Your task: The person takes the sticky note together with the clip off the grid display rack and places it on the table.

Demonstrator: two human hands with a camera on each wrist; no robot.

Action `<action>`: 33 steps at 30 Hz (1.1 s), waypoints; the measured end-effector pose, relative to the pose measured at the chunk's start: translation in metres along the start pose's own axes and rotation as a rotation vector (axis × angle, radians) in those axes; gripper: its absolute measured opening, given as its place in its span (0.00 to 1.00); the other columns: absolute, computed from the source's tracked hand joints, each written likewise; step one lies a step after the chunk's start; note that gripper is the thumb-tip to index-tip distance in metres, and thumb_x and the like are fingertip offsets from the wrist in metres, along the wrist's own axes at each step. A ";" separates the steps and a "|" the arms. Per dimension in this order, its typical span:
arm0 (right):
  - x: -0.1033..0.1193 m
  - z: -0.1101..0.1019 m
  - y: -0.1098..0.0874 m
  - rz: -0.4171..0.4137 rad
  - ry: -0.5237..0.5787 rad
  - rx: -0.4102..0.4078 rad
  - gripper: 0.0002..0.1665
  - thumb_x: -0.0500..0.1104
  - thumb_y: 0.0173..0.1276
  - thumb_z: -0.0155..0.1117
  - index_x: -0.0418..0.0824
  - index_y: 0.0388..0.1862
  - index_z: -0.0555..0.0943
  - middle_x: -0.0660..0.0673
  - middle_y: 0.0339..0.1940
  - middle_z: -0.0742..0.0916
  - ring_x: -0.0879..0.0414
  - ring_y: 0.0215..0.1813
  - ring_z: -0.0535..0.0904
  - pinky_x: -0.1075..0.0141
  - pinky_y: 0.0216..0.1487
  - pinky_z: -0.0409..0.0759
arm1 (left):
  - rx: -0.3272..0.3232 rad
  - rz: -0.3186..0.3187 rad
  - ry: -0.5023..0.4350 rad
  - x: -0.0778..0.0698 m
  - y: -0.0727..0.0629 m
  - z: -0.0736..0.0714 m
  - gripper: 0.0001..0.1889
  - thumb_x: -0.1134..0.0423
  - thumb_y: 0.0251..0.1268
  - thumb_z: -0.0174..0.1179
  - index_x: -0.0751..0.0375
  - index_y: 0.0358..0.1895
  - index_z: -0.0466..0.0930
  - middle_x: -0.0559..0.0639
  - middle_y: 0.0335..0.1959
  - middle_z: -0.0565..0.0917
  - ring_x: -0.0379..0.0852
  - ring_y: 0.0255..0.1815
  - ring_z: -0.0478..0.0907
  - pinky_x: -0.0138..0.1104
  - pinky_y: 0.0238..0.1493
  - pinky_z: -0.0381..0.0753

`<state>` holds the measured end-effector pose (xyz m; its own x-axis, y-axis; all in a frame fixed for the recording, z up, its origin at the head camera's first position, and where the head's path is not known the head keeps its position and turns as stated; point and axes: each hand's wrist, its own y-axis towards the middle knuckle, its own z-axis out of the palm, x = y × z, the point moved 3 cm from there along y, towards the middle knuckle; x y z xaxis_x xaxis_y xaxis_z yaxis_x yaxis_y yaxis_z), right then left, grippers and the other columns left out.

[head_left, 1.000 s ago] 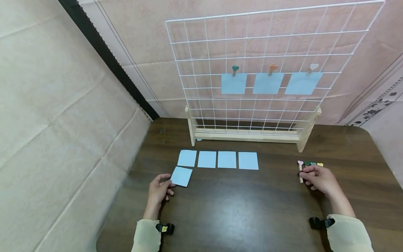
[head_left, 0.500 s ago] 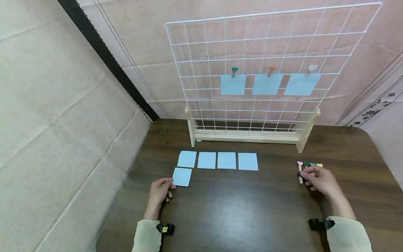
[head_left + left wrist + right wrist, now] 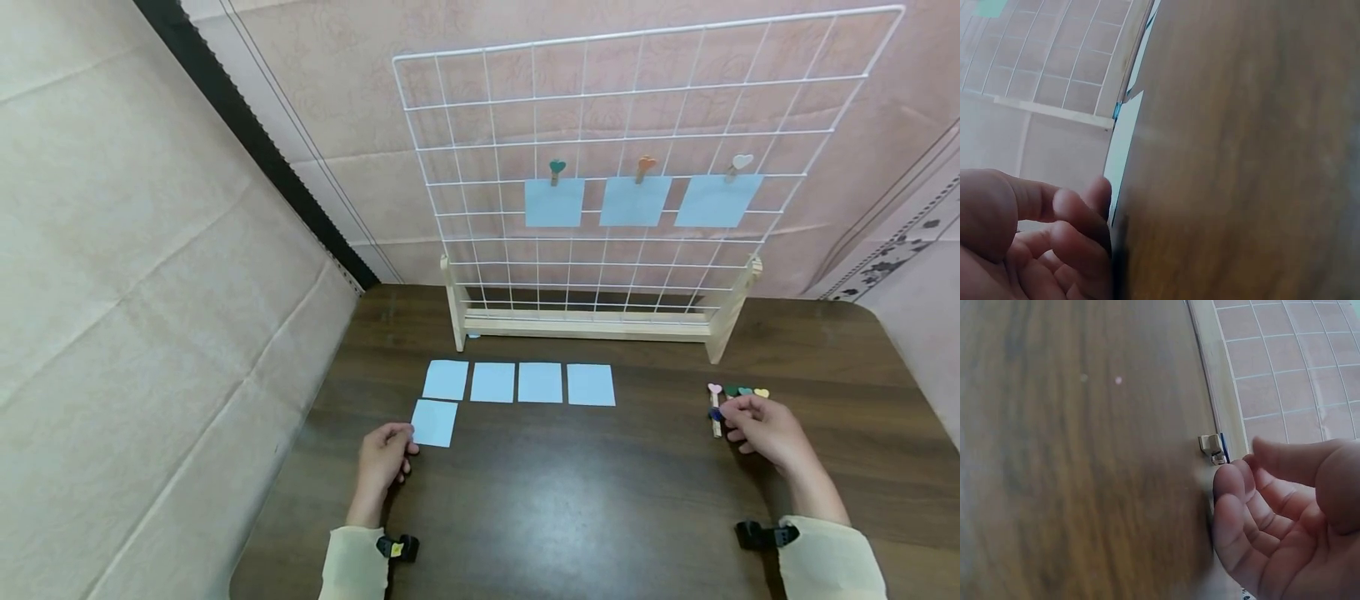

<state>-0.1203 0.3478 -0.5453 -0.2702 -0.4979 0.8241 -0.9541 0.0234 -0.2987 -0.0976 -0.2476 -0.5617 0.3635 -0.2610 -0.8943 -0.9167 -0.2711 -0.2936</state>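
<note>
My left hand is at the left edge of a light blue square note, pinching it near its lower left corner. In the left wrist view, the fingertips overlap the edge of that note, which lies low along the table. My right hand rests beside a small wooden clothespin with a dark blue heart. In the right wrist view, this clothespin lies just beyond the loosely curled fingers, the thumb lifted off it. Contact between fingertips and clothespin is hard to tell.
Several blue notes lie in a row on the brown table. Behind stands a white wire grid on a wooden base, with three notes clipped to it. Heart clothespins lie above the right hand.
The note at my left hand has turned straighter and lies squarer under the row. More of the blue heart shows beside my right fingertips. The right hand has barely moved.
</note>
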 end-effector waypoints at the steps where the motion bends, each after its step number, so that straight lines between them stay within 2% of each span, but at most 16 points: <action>1: 0.000 0.000 0.000 0.000 0.009 -0.003 0.26 0.48 0.87 0.52 0.21 0.57 0.74 0.38 0.42 0.87 0.56 0.36 0.85 0.60 0.35 0.87 | 0.002 0.004 0.010 -0.001 -0.001 0.001 0.13 0.64 0.81 0.56 0.69 0.55 0.85 0.53 0.29 0.86 0.43 0.16 0.73 0.34 0.17 0.74; 4: 0.001 0.000 -0.001 -0.014 0.033 -0.026 0.28 0.49 0.87 0.51 0.19 0.57 0.73 0.37 0.41 0.85 0.57 0.35 0.86 0.61 0.35 0.88 | 0.009 0.018 0.036 -0.003 -0.002 0.003 0.13 0.62 0.81 0.57 0.68 0.54 0.84 0.53 0.29 0.86 0.43 0.17 0.73 0.35 0.16 0.74; 6: 0.003 0.001 -0.002 -0.059 0.025 -0.063 0.28 0.48 0.87 0.52 0.19 0.56 0.74 0.37 0.40 0.86 0.58 0.34 0.86 0.62 0.34 0.88 | 0.010 0.027 0.039 -0.006 -0.003 0.005 0.13 0.61 0.81 0.58 0.67 0.53 0.85 0.54 0.29 0.86 0.43 0.17 0.73 0.35 0.16 0.74; 13: 0.029 0.005 -0.006 -0.312 -0.113 -0.272 0.19 0.48 0.85 0.58 0.30 0.51 0.83 0.36 0.35 0.88 0.63 0.30 0.83 0.70 0.29 0.82 | 0.021 0.080 0.016 -0.021 -0.001 0.020 0.11 0.65 0.78 0.58 0.69 0.51 0.85 0.56 0.29 0.87 0.42 0.14 0.72 0.33 0.13 0.71; 16: 0.044 0.010 -0.005 -0.394 -0.154 -0.324 0.17 0.48 0.84 0.60 0.35 0.49 0.85 0.37 0.34 0.88 0.63 0.30 0.83 0.72 0.29 0.78 | 0.049 0.116 0.019 -0.030 0.000 0.032 0.11 0.67 0.78 0.57 0.70 0.51 0.85 0.56 0.30 0.87 0.41 0.13 0.72 0.33 0.13 0.71; 23: 0.065 0.030 0.002 -0.543 -0.130 -0.340 0.09 0.42 0.81 0.64 0.37 0.46 0.86 0.40 0.31 0.87 0.54 0.31 0.83 0.74 0.31 0.75 | 0.111 0.164 0.032 -0.048 0.002 0.058 0.12 0.64 0.81 0.57 0.69 0.53 0.85 0.58 0.32 0.88 0.41 0.13 0.72 0.31 0.13 0.72; 29: 0.076 0.042 0.007 -0.611 -0.104 -0.346 0.05 0.38 0.79 0.66 0.38 0.44 0.87 0.44 0.28 0.87 0.62 0.29 0.81 0.75 0.31 0.74 | 0.105 0.189 0.058 -0.061 0.003 0.069 0.12 0.63 0.80 0.58 0.68 0.51 0.86 0.57 0.32 0.89 0.41 0.14 0.72 0.30 0.13 0.70; 33: 0.082 0.045 0.010 -0.617 -0.102 -0.342 0.05 0.38 0.79 0.66 0.39 0.44 0.87 0.44 0.29 0.86 0.65 0.30 0.79 0.75 0.32 0.74 | 0.107 0.218 0.069 -0.070 0.004 0.072 0.13 0.61 0.81 0.58 0.68 0.51 0.86 0.57 0.32 0.89 0.43 0.15 0.72 0.30 0.13 0.69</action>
<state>-0.1462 0.2679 -0.5028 0.3300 -0.5864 0.7397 -0.9205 -0.0263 0.3898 -0.1382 -0.1634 -0.5247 0.1620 -0.3661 -0.9163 -0.9857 -0.1028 -0.1332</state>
